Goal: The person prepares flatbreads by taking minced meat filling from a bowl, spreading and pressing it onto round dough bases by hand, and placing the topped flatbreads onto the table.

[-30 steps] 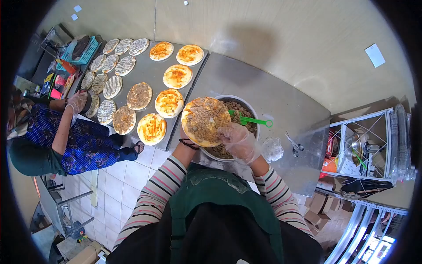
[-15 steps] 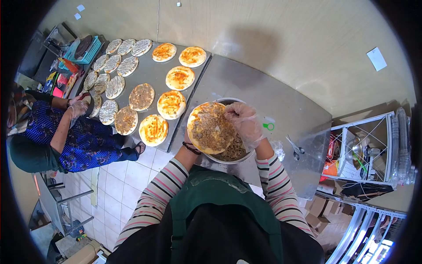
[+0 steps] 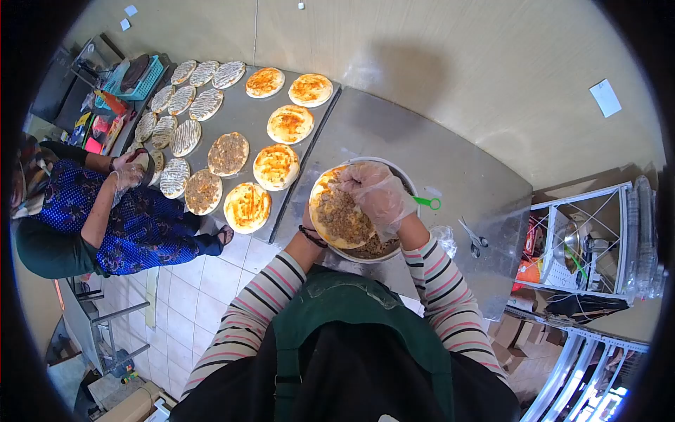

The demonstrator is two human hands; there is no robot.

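Note:
A round flatbread [image 3: 342, 219] topped with brown minced filling is held over the left part of a metal bowl [image 3: 411, 184]. My left hand [image 3: 308, 218] supports it from the left and below, its fingers mostly hidden behind the bread. Above the bread's upper right, my gloved right hand [image 3: 380, 193] touches the topping with its fingers drawn together; what they hold, if anything, is hidden. More minced filling [image 3: 380, 246] shows in the bowl under the bread. A green spoon handle [image 3: 430, 203] sticks out past the bowl's right rim.
Several flatbreads with red sauce [image 3: 275, 167], mince [image 3: 228, 154] or white stripes [image 3: 185, 138] lie on the left table. Scissors [image 3: 476, 237] and crumpled plastic [image 3: 444, 239] are right of the bowl. A co-worker [image 3: 126, 218] holds a round piece at far left. A white rack [image 3: 583, 239] stands right.
The bread has shifted right, further over the bowl. My right hand has moved up and left, across the bread's upper part, and covers more of it.

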